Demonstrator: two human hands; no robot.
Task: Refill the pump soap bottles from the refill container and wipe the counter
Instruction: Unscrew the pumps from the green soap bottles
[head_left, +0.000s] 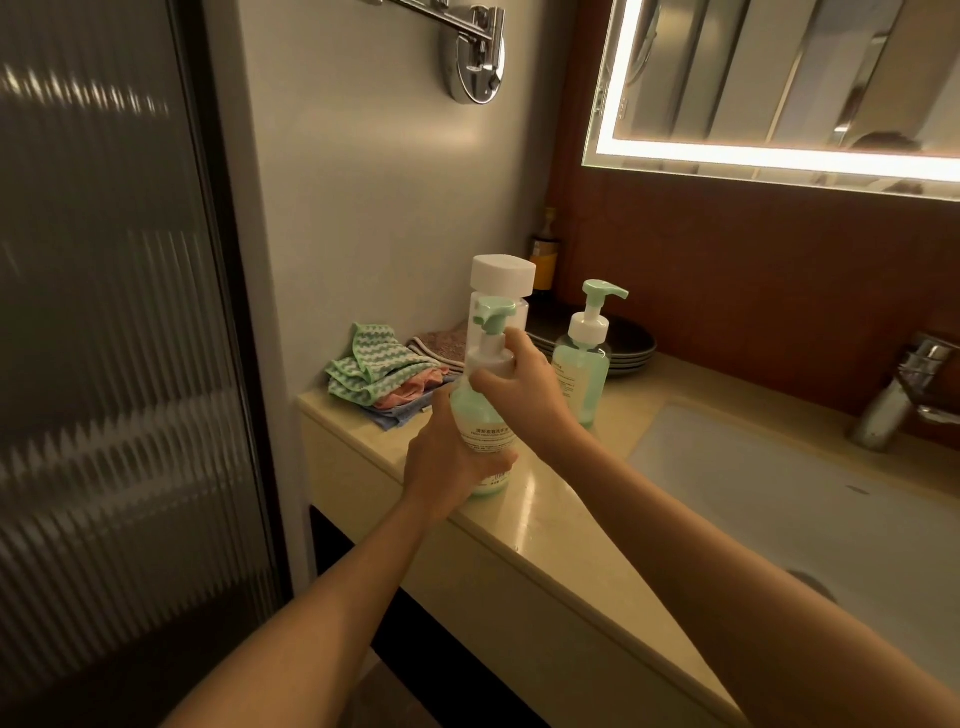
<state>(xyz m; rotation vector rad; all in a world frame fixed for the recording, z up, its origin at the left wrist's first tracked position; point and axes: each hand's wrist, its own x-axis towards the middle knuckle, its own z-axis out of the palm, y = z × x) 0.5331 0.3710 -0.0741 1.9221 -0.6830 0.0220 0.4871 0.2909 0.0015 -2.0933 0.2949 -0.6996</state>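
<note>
Grip of left hand round pale-green translucent plastic pump bottle; right hand clasping its white screw collar.

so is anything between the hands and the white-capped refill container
Yes: the pump bottle that both the left hand and right hand hold is directly in front of the refill container, covering its lower part.

We've got both bare forearms stretched fwd, converging twd centre. L hand grips the pump bottle low on its body, thumb across the front. R hand is just above, fingers & thumb curled round the bottle's white collar.
</note>
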